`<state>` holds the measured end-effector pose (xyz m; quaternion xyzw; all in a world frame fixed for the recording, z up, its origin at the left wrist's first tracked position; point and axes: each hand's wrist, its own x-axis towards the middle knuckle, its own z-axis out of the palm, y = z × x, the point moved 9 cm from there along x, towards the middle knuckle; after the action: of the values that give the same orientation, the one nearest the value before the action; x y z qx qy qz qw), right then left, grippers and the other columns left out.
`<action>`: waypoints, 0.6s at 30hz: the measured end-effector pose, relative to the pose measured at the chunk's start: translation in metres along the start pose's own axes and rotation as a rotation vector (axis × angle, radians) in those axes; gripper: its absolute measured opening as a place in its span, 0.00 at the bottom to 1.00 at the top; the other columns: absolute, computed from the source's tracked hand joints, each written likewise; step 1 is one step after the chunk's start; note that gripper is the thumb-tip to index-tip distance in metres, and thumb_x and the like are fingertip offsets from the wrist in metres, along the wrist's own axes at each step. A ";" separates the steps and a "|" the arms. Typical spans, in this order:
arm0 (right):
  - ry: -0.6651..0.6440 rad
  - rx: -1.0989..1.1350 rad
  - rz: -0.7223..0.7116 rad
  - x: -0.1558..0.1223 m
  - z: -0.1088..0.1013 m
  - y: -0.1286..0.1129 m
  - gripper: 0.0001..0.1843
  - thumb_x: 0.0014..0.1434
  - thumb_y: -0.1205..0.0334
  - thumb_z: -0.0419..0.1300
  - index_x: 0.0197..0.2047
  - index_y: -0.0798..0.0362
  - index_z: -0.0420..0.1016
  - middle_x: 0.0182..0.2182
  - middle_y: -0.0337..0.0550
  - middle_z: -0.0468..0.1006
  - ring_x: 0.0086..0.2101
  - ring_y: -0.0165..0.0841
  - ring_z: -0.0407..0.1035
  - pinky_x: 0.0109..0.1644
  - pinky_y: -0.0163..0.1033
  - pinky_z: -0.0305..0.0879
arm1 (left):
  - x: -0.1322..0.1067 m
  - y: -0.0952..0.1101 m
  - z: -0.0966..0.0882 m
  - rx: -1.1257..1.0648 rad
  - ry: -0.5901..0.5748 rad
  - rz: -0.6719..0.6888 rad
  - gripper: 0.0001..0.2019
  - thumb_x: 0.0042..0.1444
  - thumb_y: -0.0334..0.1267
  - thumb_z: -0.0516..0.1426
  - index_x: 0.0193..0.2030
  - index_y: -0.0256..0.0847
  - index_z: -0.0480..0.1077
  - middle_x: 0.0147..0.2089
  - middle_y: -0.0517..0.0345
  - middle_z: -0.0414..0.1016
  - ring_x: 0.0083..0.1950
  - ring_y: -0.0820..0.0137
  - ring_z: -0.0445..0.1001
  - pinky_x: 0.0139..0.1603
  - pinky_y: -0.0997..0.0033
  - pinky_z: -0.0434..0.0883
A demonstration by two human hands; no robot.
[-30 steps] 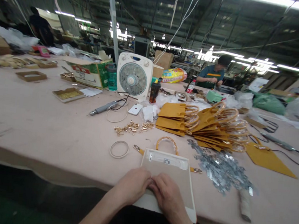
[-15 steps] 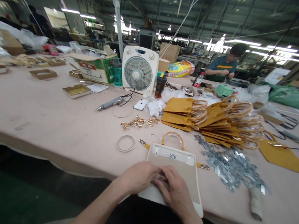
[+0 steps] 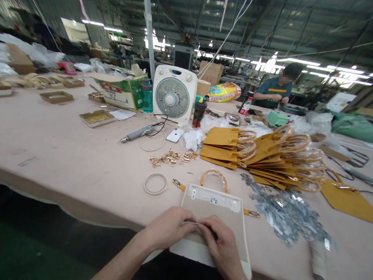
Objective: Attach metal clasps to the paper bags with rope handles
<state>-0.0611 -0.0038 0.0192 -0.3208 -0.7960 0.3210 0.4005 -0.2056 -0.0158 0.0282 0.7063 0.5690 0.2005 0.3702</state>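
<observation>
In front of me, at the table edge, lies a flat bag panel [image 3: 231, 225] with its beige inner side up and pale borders. A yellow looped handle [image 3: 215, 172] sticks out at its far side, and yellow tabs with metal buckles show left and right. My left hand [image 3: 172, 226] and my right hand [image 3: 221, 240] meet over the panel, fingers closed in a pinch. Between their fingertips runs a thin pale strip [image 3: 191, 222], seen edge-on; its material cannot be made out. Right of the panel lies a heap of small grey metal plates [image 3: 291, 216].
A tape roll [image 3: 155, 193] lies left of the panel, with gold fittings [image 3: 168, 158] behind it. Yellow bag pieces [image 3: 221, 137] are stacked beyond. Farther back are an electric screwdriver [image 3: 137, 133], a phone [image 3: 174, 135] and a fan [image 3: 190, 98]. Another person [image 3: 273, 89] sits across the table.
My hands have shifted slightly, and the thin strip between the fingertips now shows more plainly. The whole view has tilted a little; the panel and things on the table otherwise lie as before.
</observation>
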 end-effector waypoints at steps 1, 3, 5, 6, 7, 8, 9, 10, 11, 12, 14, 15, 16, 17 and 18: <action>0.013 0.006 0.003 0.000 -0.001 0.000 0.09 0.73 0.61 0.57 0.43 0.49 0.79 0.36 0.42 0.79 0.38 0.34 0.74 0.42 0.38 0.70 | 0.000 0.003 0.001 0.017 -0.008 0.019 0.13 0.66 0.43 0.55 0.44 0.42 0.80 0.43 0.55 0.81 0.45 0.64 0.77 0.48 0.69 0.69; 0.030 0.013 0.002 0.000 -0.003 0.000 0.09 0.73 0.61 0.57 0.42 0.49 0.79 0.35 0.43 0.79 0.37 0.35 0.74 0.42 0.38 0.70 | -0.001 0.006 0.001 0.045 0.001 0.029 0.14 0.67 0.43 0.53 0.38 0.41 0.78 0.41 0.55 0.79 0.44 0.65 0.75 0.46 0.70 0.68; 0.028 0.016 -0.006 0.000 -0.003 0.001 0.10 0.73 0.61 0.57 0.41 0.50 0.79 0.35 0.44 0.80 0.37 0.35 0.75 0.42 0.38 0.71 | -0.002 0.007 0.002 0.061 0.005 0.030 0.14 0.68 0.42 0.52 0.37 0.40 0.76 0.40 0.56 0.78 0.43 0.66 0.74 0.46 0.70 0.68; 0.024 0.017 -0.011 0.000 -0.003 0.000 0.10 0.73 0.60 0.57 0.41 0.50 0.80 0.35 0.44 0.80 0.37 0.35 0.75 0.43 0.38 0.72 | -0.003 0.007 0.003 0.070 -0.002 0.030 0.15 0.69 0.42 0.50 0.37 0.40 0.74 0.39 0.56 0.77 0.42 0.66 0.74 0.45 0.70 0.67; 0.022 0.014 -0.018 -0.001 -0.003 0.000 0.10 0.73 0.60 0.57 0.43 0.50 0.80 0.35 0.45 0.80 0.37 0.36 0.75 0.43 0.38 0.73 | -0.004 0.007 0.004 0.080 -0.009 0.026 0.16 0.70 0.42 0.49 0.36 0.40 0.73 0.37 0.57 0.76 0.40 0.67 0.73 0.43 0.70 0.67; 0.025 0.005 -0.026 -0.001 -0.003 -0.001 0.10 0.73 0.60 0.57 0.46 0.50 0.80 0.37 0.45 0.80 0.38 0.36 0.76 0.43 0.38 0.74 | -0.005 0.006 0.004 0.088 -0.014 0.019 0.17 0.71 0.42 0.47 0.36 0.41 0.71 0.36 0.57 0.76 0.38 0.67 0.73 0.41 0.70 0.66; 0.030 -0.012 -0.032 -0.002 -0.003 -0.002 0.10 0.72 0.60 0.58 0.50 0.50 0.80 0.40 0.47 0.81 0.39 0.36 0.76 0.44 0.38 0.75 | -0.006 0.005 0.004 0.098 -0.015 0.008 0.17 0.72 0.43 0.46 0.35 0.41 0.70 0.35 0.57 0.75 0.37 0.68 0.72 0.39 0.70 0.66; 0.038 -0.038 -0.036 -0.002 -0.003 -0.003 0.12 0.72 0.59 0.59 0.55 0.49 0.78 0.44 0.48 0.80 0.40 0.36 0.76 0.44 0.39 0.76 | -0.007 0.004 0.003 0.112 -0.013 -0.002 0.17 0.72 0.43 0.46 0.35 0.41 0.70 0.34 0.57 0.75 0.35 0.68 0.72 0.38 0.70 0.65; 0.045 -0.068 -0.037 -0.003 -0.003 -0.004 0.16 0.71 0.58 0.60 0.60 0.48 0.75 0.49 0.50 0.79 0.41 0.36 0.76 0.44 0.39 0.77 | -0.008 0.004 0.002 0.136 -0.008 -0.009 0.17 0.72 0.43 0.45 0.35 0.41 0.69 0.33 0.57 0.75 0.34 0.67 0.71 0.36 0.70 0.65; 0.051 -0.098 -0.038 -0.003 -0.004 -0.005 0.21 0.70 0.57 0.61 0.64 0.48 0.72 0.53 0.52 0.78 0.41 0.36 0.76 0.43 0.39 0.77 | -0.009 0.004 0.002 0.170 -0.006 -0.012 0.17 0.72 0.43 0.45 0.35 0.42 0.69 0.33 0.56 0.75 0.34 0.67 0.72 0.35 0.70 0.64; 0.048 -0.143 -0.057 -0.004 -0.002 -0.007 0.22 0.71 0.56 0.60 0.66 0.47 0.71 0.56 0.53 0.77 0.41 0.37 0.77 0.42 0.39 0.78 | -0.010 0.006 0.002 0.258 -0.003 -0.003 0.17 0.71 0.43 0.46 0.36 0.42 0.70 0.34 0.53 0.77 0.34 0.64 0.73 0.35 0.68 0.64; 0.035 -0.158 -0.078 -0.003 0.000 -0.009 0.20 0.71 0.56 0.59 0.64 0.47 0.73 0.53 0.51 0.78 0.41 0.37 0.77 0.43 0.40 0.78 | -0.010 0.008 0.002 0.301 -0.007 0.006 0.17 0.71 0.42 0.45 0.36 0.42 0.71 0.35 0.51 0.78 0.36 0.63 0.75 0.35 0.67 0.64; 0.016 -0.170 -0.101 -0.003 0.002 -0.010 0.16 0.72 0.57 0.58 0.60 0.47 0.76 0.49 0.50 0.80 0.42 0.38 0.77 0.44 0.40 0.78 | -0.010 0.009 0.004 0.338 -0.018 0.014 0.18 0.71 0.42 0.45 0.37 0.42 0.72 0.36 0.49 0.79 0.37 0.61 0.76 0.36 0.66 0.65; -0.006 -0.184 -0.123 -0.003 0.005 -0.011 0.13 0.73 0.58 0.57 0.57 0.47 0.78 0.45 0.48 0.82 0.42 0.38 0.77 0.46 0.41 0.77 | -0.010 0.009 0.006 0.369 -0.032 0.019 0.18 0.71 0.42 0.45 0.38 0.41 0.73 0.38 0.48 0.80 0.38 0.59 0.78 0.37 0.65 0.66; -0.025 -0.201 -0.142 -0.003 0.008 -0.012 0.12 0.73 0.58 0.57 0.54 0.47 0.79 0.42 0.46 0.82 0.42 0.38 0.77 0.47 0.41 0.76 | -0.009 0.010 0.007 0.393 -0.043 0.024 0.18 0.71 0.42 0.45 0.38 0.41 0.74 0.39 0.46 0.81 0.39 0.58 0.79 0.38 0.65 0.67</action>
<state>-0.0697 -0.0151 0.0231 -0.2983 -0.8499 0.2144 0.3779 -0.1964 -0.0275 0.0323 0.7760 0.5806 0.0749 0.2348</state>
